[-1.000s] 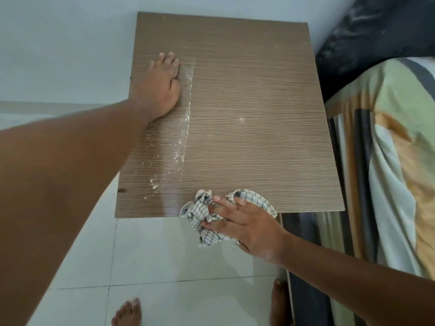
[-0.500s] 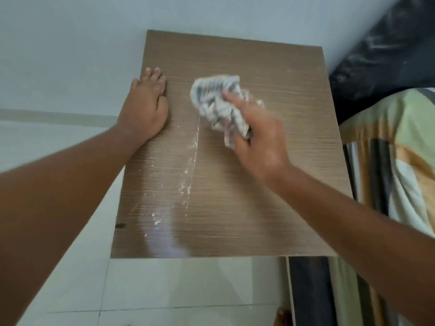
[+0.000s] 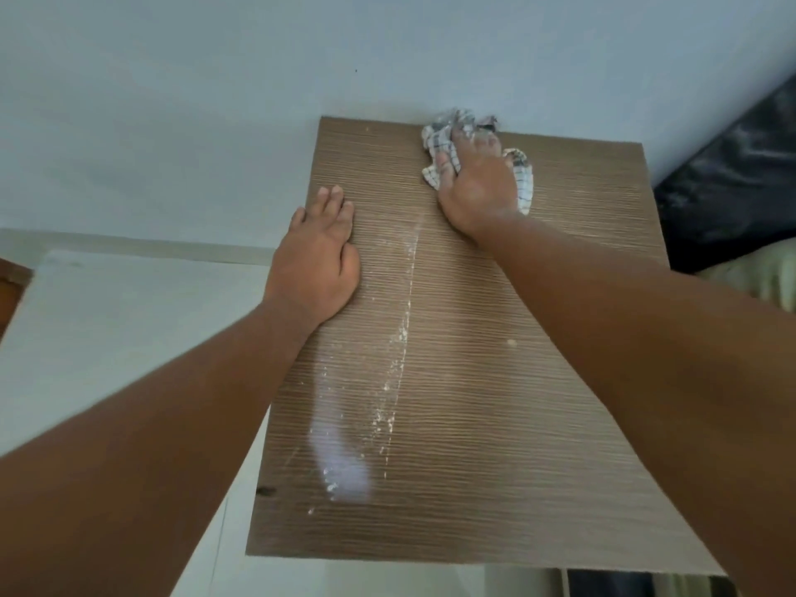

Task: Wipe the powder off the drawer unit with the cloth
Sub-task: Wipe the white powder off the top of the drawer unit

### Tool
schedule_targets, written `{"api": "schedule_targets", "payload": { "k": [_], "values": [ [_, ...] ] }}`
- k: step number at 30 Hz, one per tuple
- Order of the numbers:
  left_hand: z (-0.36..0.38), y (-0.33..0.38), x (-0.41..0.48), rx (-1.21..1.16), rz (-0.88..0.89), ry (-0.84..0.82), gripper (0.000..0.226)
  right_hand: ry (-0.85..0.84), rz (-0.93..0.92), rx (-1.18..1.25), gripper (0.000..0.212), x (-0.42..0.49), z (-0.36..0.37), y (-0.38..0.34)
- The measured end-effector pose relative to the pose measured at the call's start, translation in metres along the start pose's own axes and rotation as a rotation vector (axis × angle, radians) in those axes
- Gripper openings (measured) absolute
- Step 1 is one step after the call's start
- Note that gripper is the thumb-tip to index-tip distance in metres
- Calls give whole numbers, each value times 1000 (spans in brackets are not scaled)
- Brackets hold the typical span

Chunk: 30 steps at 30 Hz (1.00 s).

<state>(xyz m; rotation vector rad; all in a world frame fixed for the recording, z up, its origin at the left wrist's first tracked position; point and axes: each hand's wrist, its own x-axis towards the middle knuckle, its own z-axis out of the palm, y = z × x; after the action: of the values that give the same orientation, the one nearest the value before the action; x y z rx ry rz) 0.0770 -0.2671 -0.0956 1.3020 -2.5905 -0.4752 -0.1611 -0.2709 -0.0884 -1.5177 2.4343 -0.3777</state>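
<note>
The drawer unit's brown wood-grain top (image 3: 538,445) fills the middle of the view. A thin line of white powder (image 3: 402,333) runs down it from the far middle toward the near left, with a smeared patch near the front. My right hand (image 3: 476,189) presses a crumpled white checked cloth (image 3: 523,174) onto the far edge of the top, close to the wall. Flat on the left part of the top lies my left hand (image 3: 316,265), fingers together, holding nothing, just left of the powder line.
A pale blue wall (image 3: 387,58) stands right behind the unit. White tiled floor (image 3: 107,338) lies to the left. A dark object (image 3: 732,178) and light bedding (image 3: 758,273) are close on the right. A brown wooden corner (image 3: 10,286) shows at far left.
My right hand has carried the cloth from the front edge up across the top to its far edge. The left hand stayed flat on the top. The camera has tilted up.
</note>
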Motion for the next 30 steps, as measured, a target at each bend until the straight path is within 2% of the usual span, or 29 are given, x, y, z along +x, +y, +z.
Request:
{"api": "schedule_targets", "payload": {
  "k": [10,25,30],
  "values": [
    [2,-2,0,35,-11,8,74,-136,-306,-88,55,-33,11,-32],
    [-7,3,-12,-73,-74,24,56,-203,-501,-28,51,-138,20,-23],
    [-8,4,-14,-81,-69,12,58,-226,-559,-47,50,-183,19,-15]
  ]
}}
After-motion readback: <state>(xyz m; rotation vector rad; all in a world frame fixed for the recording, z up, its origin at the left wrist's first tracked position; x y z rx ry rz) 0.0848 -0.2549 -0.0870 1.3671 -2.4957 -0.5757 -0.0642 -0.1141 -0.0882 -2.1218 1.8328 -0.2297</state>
